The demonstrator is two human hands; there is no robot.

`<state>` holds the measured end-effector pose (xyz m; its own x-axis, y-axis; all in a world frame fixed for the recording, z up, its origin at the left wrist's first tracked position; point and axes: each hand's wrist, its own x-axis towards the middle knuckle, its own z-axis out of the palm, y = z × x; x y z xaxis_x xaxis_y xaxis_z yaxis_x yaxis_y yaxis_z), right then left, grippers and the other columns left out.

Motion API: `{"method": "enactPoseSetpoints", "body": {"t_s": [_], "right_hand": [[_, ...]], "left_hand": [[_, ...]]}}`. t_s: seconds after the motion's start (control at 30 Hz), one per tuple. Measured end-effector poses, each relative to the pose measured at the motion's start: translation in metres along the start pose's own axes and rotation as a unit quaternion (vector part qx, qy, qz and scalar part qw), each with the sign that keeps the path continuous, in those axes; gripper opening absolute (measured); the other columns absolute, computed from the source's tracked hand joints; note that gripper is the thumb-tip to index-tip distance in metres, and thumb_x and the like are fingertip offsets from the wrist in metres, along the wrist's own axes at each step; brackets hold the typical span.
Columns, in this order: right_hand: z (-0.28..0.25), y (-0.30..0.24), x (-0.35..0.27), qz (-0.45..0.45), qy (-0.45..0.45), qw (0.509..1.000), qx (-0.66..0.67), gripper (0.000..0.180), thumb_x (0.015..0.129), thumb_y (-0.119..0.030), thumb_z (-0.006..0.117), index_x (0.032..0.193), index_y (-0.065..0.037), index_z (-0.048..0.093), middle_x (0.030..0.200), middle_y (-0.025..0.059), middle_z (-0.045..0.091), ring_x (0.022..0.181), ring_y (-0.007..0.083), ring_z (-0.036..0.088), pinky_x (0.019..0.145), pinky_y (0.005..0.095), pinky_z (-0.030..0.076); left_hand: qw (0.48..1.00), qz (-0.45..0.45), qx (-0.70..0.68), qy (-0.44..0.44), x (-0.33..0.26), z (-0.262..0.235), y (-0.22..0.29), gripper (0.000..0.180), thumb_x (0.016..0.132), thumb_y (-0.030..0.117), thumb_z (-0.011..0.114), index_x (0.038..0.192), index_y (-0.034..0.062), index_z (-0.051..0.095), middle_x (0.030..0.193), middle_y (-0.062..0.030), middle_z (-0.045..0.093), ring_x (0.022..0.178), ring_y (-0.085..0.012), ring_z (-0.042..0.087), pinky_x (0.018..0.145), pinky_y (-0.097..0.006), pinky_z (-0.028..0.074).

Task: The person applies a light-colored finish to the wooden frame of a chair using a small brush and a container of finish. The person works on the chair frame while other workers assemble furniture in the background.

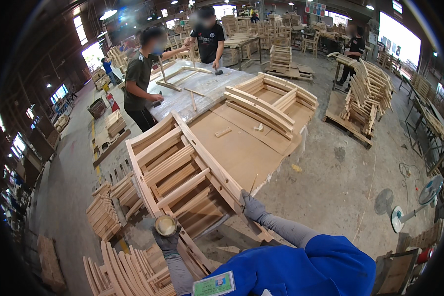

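Under the left hand (166, 242), at the near left corner of the work, sits a small round tin (165, 225) with a pale, glue-like fill; the gloved fingers curl around its lower side and hold it upright, just in front of the near end of the wooden chair frame (182, 172). That frame is the thing both hands meet. It lies flat on top of a stack of like frames, and its long axis runs from the hands away and to the left, slats crossing between two long rails. The left hand touches only the tin, which stands against the frame's near rail, so this hand is the closer one to the slatted middle.

Moving right, the frame's right-hand rail slants down toward the right hand (254, 206). This gloved hand is closed around the rail's near end, with a thin stick or brush (252, 184) rising from between the fingers; whether the grip is on the stick, the rail or both cannot be told. The rail leads up and away to the left of this hand, so the frame lies wholly to its left.

Beyond both hands, further along the plywood-topped bench (241, 148), a second batch of curved frames (271, 101) rests well apart. Left of the left hand, loose stacks of curved wooden parts (103, 214) stand on the floor.
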<state>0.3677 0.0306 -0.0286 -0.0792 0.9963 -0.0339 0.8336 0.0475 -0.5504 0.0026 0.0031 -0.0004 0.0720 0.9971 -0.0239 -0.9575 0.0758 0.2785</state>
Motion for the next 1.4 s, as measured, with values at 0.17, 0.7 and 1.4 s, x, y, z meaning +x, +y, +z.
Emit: {"method": "enactPoseSetpoints", "body": {"t_s": [0.17, 0.7, 1.4], "right_hand": [[0.001, -0.002, 0.0, -0.004, -0.002, 1.0, 0.006, 0.074, 0.08, -0.022, 0.052, 0.141, -0.004, 0.015, 0.133, 0.0262, 0.038, 0.103, 0.0408, 0.054, 0.086, 0.044, 0.045], [-0.002, 0.001, -0.001, -0.02, 0.021, 1.0, -0.007, 0.075, 0.08, -0.025, 0.054, 0.141, -0.005, 0.016, 0.128, 0.026, 0.043, 0.1, 0.0395, 0.055, 0.083, 0.0432, 0.046], [0.001, 0.006, -0.001, -0.036, 0.039, 0.999, -0.005, 0.072, 0.08, -0.016, 0.048, 0.142, -0.003, 0.013, 0.133, 0.0252, 0.039, 0.104, 0.0392, 0.054, 0.086, 0.0416, 0.045]], "left_hand": [[1.0, -0.001, 0.001, -0.008, -0.002, -0.001, 0.003, 0.061, 0.085, 0.054, 0.051, 0.128, 0.0117, 0.043, 0.131, -0.0174, 0.043, 0.116, -0.0417, 0.045, 0.089, -0.064, 0.042], [1.0, -0.004, -0.009, -0.019, 0.0, 0.0, 0.0, 0.064, 0.083, 0.053, 0.053, 0.131, 0.0113, 0.041, 0.134, -0.0177, 0.04, 0.118, -0.0425, 0.042, 0.09, -0.063, 0.041], [0.999, 0.017, 0.031, 0.031, 0.001, 0.003, -0.004, 0.056, 0.083, 0.053, 0.053, 0.127, 0.0193, 0.045, 0.129, -0.0152, 0.045, 0.113, -0.0393, 0.048, 0.082, -0.063, 0.047]]}}
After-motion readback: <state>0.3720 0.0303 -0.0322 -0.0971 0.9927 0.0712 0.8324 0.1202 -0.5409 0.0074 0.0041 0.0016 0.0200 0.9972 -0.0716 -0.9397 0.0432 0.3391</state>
